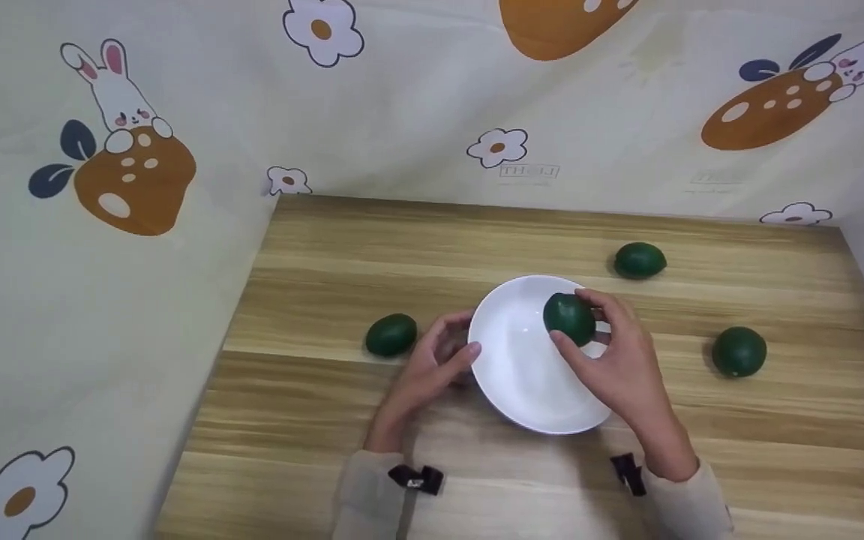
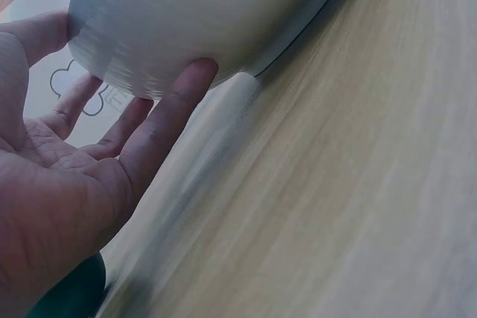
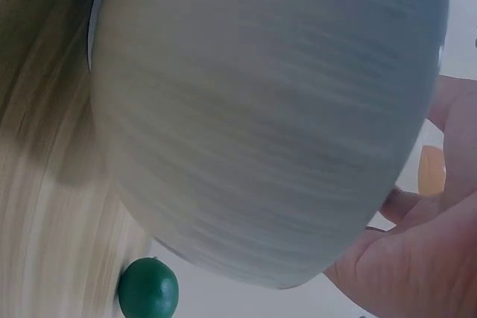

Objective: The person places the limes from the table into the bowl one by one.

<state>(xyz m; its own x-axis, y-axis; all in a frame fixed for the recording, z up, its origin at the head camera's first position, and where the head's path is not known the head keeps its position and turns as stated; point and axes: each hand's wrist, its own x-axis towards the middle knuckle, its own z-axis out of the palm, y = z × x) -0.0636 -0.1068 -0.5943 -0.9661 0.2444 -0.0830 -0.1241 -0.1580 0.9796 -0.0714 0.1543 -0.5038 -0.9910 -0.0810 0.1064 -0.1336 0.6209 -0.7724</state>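
A white bowl (image 1: 522,382) stands on the wooden table. At its left side my left hand (image 1: 432,367) grips it, thumb at the rim and fingers around the outer wall, as the left wrist view shows on the bowl (image 2: 186,20). Over the bowl's right part, my right hand (image 1: 623,371) pinches a dark green lime (image 1: 570,319) between thumb and fingers. In the right wrist view the bowl's wall (image 3: 261,124) hides that lime and part of the hand (image 3: 425,258). Just left of my left hand lies another lime (image 1: 391,335).
On the wooden table (image 1: 312,420), one lime (image 1: 640,261) lies behind the bowl to the right, and another (image 1: 739,352) farther right. A sheet printed with rabbits and flowers (image 1: 402,120) covers the walls at the back and left.
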